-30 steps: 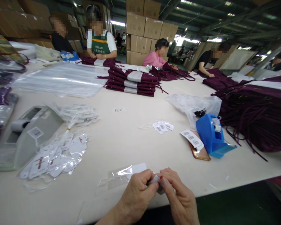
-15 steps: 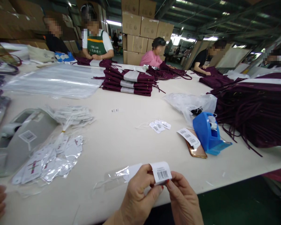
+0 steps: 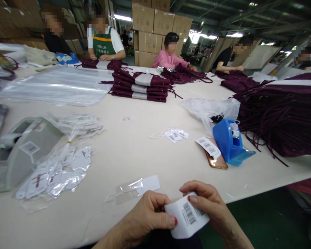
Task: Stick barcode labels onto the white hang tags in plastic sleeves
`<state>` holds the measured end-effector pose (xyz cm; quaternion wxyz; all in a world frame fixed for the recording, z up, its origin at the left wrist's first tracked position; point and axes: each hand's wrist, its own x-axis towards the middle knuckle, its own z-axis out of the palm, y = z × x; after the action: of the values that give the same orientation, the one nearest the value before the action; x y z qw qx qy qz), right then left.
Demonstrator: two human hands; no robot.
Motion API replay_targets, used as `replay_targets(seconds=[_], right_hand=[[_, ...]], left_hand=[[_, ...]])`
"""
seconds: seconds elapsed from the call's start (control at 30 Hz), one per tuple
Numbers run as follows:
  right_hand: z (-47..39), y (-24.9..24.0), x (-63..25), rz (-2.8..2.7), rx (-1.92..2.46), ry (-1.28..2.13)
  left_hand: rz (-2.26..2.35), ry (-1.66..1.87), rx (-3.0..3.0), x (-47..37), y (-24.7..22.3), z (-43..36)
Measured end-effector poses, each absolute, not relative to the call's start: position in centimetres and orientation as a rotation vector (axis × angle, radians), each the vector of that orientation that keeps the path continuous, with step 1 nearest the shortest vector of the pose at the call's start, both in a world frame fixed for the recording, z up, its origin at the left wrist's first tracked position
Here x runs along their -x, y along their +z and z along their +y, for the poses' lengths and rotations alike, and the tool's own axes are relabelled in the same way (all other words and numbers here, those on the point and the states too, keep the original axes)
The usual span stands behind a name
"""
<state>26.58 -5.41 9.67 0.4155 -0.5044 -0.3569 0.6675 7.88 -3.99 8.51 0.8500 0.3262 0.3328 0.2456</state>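
Note:
Between my hands, at the table's front edge, is a white barcode label sheet (image 3: 184,226) with black bars facing up. My left hand (image 3: 151,212) pinches its left side, thumb on top. My right hand (image 3: 207,200) grips the upper right side, its thumb lying over the printed part. Just beyond my left hand, a white hang tag (image 3: 150,183) lies partly in a clear plastic sleeve (image 3: 124,193) with a string. Farther off, several small barcode tags (image 3: 176,135) are fanned out on the table, and a tiny printed label strip (image 3: 128,118) lies behind them.
To the right, a blue tape dispenser (image 3: 226,141) stands by a phone (image 3: 217,163) with a barcode sheet (image 3: 208,146) on it. At left are a grey dispenser (image 3: 38,138) and bagged tags (image 3: 59,173). Folded maroon garments (image 3: 142,83) are stacked behind; several people work across the table.
The label sheet has been lowered, turned and opened out toward me. My right hand has shifted up onto its upper right side. The hand at the far left edge has left view.

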Motion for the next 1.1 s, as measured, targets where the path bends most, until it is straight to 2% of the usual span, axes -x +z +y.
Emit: replay_targets(seconds=[0.17, 0.37, 0.43, 0.57, 0.63, 0.77, 0.97, 1.1], right_hand=[[-4.8, 8.9, -26.6, -1.283, 1.332, 1.429], [-4.5, 8.0, -26.3, -1.373, 1.362, 1.383], [-4.4, 8.0, -26.2, -1.443, 1.378, 1.209], [-5.1, 8.8, -25.9, -1.611, 1.390, 0.627], [-5.9, 9.1, -25.5, -1.699, 1.385, 0.504], [-7.6, 8.3, -24.0, -1.742, 1.312, 0.483], [-8.2, 6.5, -22.7, -1.519, 1.363, 0.656], [-7.8, 6.6, -22.9, -1.606, 1.295, 0.553]], left_hand=[[0.698, 0.523, -0.823, -8.1, 8.5, -4.2], [0.836, 0.455, -1.047, -8.3, 8.5, -4.0], [0.836, 0.448, -0.996, -8.4, 8.3, -4.1], [0.804, 0.615, -0.840, -8.6, 8.0, -4.0], [0.816, 0.685, -0.781, -8.7, 8.0, -4.0], [0.840, 0.759, -0.783, -8.9, 8.1, -4.0], [0.875, 0.750, -0.910, -8.9, 7.6, -4.3], [0.909, 0.724, -1.021, -8.9, 7.2, -4.3]])
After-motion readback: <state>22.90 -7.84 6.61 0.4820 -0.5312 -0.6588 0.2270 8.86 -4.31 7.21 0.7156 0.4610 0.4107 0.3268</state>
